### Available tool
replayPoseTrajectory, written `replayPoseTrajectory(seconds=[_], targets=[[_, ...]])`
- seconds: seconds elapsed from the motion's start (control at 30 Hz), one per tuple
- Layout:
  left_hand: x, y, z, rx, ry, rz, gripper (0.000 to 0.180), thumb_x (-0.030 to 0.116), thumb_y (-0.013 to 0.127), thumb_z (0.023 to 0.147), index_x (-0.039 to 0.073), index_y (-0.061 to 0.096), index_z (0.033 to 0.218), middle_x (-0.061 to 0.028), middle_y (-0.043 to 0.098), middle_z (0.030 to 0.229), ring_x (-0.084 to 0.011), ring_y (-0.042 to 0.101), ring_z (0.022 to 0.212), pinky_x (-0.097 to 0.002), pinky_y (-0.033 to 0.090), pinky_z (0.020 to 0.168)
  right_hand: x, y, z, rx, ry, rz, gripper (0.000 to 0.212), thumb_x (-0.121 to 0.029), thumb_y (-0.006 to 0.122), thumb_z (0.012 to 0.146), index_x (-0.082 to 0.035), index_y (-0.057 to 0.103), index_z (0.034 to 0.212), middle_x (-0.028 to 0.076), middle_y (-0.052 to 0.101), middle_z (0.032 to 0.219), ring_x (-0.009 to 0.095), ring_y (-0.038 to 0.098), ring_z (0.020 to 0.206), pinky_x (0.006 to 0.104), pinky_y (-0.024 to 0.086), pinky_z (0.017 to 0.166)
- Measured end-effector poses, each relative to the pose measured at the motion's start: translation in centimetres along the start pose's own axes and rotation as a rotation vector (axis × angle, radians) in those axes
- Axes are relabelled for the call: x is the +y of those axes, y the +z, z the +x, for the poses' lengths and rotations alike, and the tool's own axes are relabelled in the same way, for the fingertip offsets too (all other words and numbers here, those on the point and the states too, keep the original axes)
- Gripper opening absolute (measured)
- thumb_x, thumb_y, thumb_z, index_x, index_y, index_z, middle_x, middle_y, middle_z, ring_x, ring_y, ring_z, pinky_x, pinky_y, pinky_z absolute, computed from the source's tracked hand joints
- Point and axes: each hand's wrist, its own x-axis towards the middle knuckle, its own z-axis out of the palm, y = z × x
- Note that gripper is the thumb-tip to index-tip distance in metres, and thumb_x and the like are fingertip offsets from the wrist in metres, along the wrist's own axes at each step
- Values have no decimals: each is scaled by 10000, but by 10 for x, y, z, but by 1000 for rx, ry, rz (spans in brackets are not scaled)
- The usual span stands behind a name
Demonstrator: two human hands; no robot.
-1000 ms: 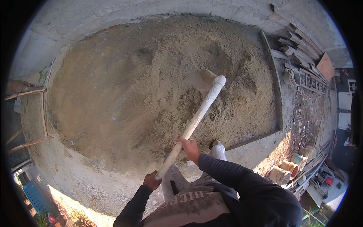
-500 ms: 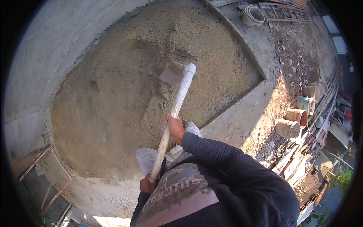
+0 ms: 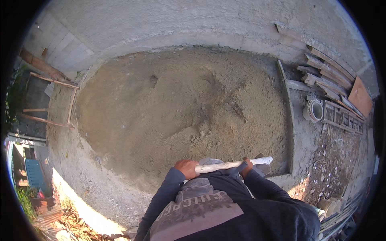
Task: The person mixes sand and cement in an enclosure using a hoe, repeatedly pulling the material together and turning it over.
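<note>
A hoe (image 3: 221, 165) with a pale wooden handle lies crosswise in front of my body. My left hand (image 3: 186, 168) is wrapped round its left end. Farther along, my right hand (image 3: 246, 167) grips the handle close to the whitened head end. Below that end part of the grey blade (image 3: 263, 170) shows, and the rest of it is hidden. Beyond the hoe spreads a wide bed of grey-brown sandy mix (image 3: 169, 104), with clods and hollows toward its right side. The blade is at the bed's near right corner; whether it touches the mix I cannot tell.
A low board (image 3: 286, 116) edges the bed on the right, and a grey wall (image 3: 193, 24) stands behind it. Right of the board are a white bucket (image 3: 313, 111), a wooden ladder (image 3: 341, 117) and stacked planks (image 3: 327, 72). A wooden frame (image 3: 71, 105) stands at the left.
The hoe has come back from the mix toward my body and swung to lie crosswise. My right hand is now nearer its head. My view has turned left.
</note>
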Motion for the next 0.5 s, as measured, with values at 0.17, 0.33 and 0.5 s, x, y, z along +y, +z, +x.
replayPoseTrajectory(seconds=[0.17,0.33,0.5], targets=[[49,13,-70,164,-281,-210,501,564,717,765,100,675,948,-162,695,864,-384,670,850,-475,523,751,-41,61,-27,-295,-89,-196,359,-263,534,952,44,517,1138,176,611,955,313,654,806,471,565,679],[125,140,-90,494,-471,-362,534,562,696,810,93,633,1059,-191,688,833,-408,671,786,-499,524,697,-105,100,-57,-698,-272,-310,208,-184,580,928,-22,501,1032,103,595,819,255,640,711,401,542,614],[203,218,-10,681,-470,-637,483,481,693,829,72,611,1073,-211,694,865,-397,684,808,-476,535,726,-187,77,-228,-1019,-714,-511,282,-173,607,924,-6,467,1101,80,577,775,192,621,622,319,516,564]])
